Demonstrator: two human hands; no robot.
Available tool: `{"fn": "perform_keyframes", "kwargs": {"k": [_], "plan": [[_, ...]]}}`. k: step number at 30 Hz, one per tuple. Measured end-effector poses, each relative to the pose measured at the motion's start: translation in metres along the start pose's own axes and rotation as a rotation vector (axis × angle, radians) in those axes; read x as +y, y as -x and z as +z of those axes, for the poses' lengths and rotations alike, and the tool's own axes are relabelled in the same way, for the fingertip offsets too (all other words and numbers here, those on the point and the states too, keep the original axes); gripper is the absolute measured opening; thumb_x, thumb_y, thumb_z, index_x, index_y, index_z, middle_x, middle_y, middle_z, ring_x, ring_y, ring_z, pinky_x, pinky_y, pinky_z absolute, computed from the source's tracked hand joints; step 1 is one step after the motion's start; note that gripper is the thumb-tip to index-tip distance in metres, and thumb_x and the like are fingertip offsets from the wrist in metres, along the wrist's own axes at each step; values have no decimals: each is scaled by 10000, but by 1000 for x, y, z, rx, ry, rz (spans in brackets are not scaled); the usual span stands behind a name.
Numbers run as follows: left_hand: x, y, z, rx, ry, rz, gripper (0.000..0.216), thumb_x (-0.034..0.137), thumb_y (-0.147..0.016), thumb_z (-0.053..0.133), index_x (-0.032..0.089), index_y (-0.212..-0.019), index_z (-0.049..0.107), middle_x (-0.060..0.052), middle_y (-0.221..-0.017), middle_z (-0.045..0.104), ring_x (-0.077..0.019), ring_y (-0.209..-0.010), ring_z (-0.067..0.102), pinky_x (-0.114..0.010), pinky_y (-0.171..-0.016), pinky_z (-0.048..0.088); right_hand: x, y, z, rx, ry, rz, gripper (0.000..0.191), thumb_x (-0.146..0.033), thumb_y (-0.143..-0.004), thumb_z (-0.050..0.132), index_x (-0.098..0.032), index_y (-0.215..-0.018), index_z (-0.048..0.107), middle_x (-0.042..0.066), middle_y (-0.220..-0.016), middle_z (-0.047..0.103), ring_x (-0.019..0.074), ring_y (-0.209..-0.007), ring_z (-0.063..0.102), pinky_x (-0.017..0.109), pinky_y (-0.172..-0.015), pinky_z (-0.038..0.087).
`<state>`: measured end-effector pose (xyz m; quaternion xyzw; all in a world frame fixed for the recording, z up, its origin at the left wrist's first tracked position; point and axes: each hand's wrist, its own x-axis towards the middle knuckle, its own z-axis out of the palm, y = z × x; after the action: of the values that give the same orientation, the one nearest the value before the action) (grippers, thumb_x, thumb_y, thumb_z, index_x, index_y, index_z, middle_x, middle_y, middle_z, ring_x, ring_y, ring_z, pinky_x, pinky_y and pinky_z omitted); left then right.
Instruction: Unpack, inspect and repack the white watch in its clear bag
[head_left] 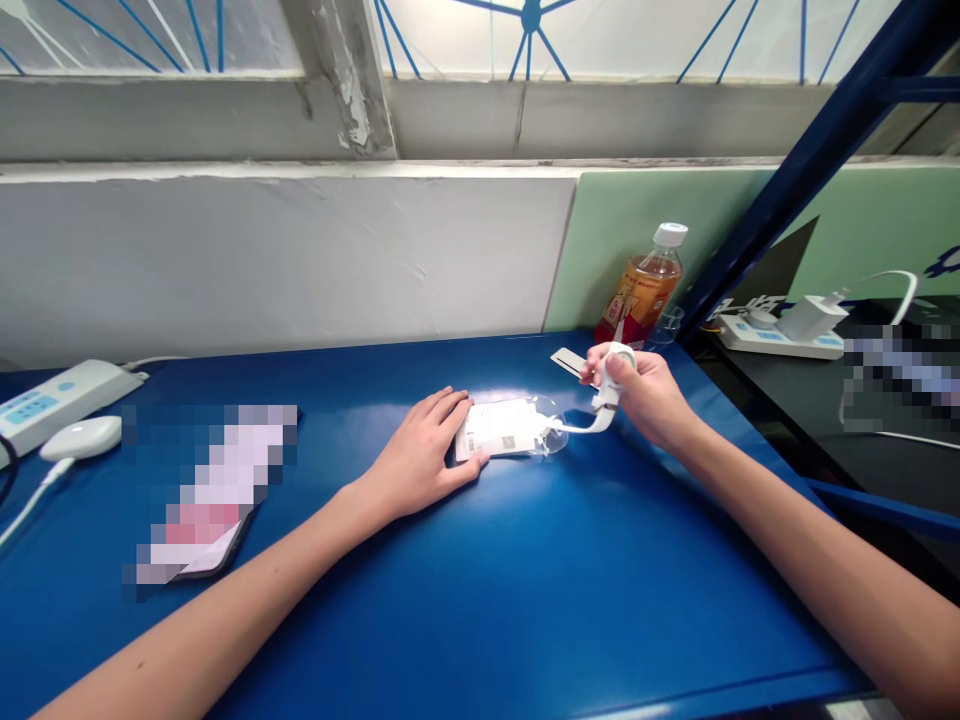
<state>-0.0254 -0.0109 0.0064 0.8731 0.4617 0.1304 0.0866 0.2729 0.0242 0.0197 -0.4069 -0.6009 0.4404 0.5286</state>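
Note:
A white card in a clear plastic sleeve [499,428] lies on the blue tabletop [450,600]. Thumb and fingers of my left hand [427,450] press on its left end, the thumb at the near edge and the fingers at the far one. From the sleeve's right end, a white strap [589,428] runs up to my right hand [649,390]. That hand is raised a little off the table and closed around the bunched white strap. A pale flat piece with a dark slot [570,362] shows just beyond its fingers; I cannot tell whether it is held.
A bottle of amber drink [641,290] with a white cap stands at the back right, a clear cup [666,325] beside it. To the left are a phone [217,550], a white charger [81,438] and a power strip [64,395]. Another power strip [780,335] sits right of the blue frame [810,140].

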Motion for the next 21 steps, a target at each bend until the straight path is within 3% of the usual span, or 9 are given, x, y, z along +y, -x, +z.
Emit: {"fn": "perform_keyframes", "kwargs": {"k": [3,9,13,15,17,21], "plan": [[0,1,1,9,-9,19,675,534,-926,466,96,-1437,405,-193,-1482,435,-363,-1404,338,-516,-1134,317,-7,0,6,-7,-218,139,452,-647,-813,613,-217,-673,603,74,-877,705,250,-874,679,411,-828,562],[-1,1,1,-2,1,1,729,512,-946,415,77,-1508,252,-223,-1518,366,-373,-1406,335,-534,-1127,307,-23,2,23,-43,-344,303,395,-611,-900,489,-234,-841,589,66,-832,727,249,-849,709,413,-772,584],[12,-3,-12,131,107,21,601,460,-936,462,114,-1424,413,-183,-1480,436,-371,-1431,279,-543,-1140,289,-40,-1,40,-106,-449,349,360,-565,-915,506,-223,-899,620,50,-804,734,223,-782,711,358,-673,580],[25,-10,-23,211,256,116,449,392,-934,488,154,-1312,532,-142,-1414,517,-333,-1387,367,-493,-1137,314,-51,-5,50,-167,-502,354,351,-538,-927,508,-214,-923,641,46,-799,744,218,-799,716,362,-712,582],[41,-19,-32,179,488,165,336,353,-944,489,165,-1198,602,-113,-1269,625,-283,-1217,552,-424,-1048,428,-61,-12,62,-207,-524,317,354,-535,-930,512,-209,-955,648,46,-826,752,228,-853,719,388,-775,579],[66,-37,-33,39,999,22,323,423,-948,507,138,-947,660,-95,-960,716,-250,-917,679,-371,-821,543,-67,-29,85,-199,-467,186,411,-608,-901,522,-228,-995,648,44,-927,749,225,-955,703,407,-898,545]]}}
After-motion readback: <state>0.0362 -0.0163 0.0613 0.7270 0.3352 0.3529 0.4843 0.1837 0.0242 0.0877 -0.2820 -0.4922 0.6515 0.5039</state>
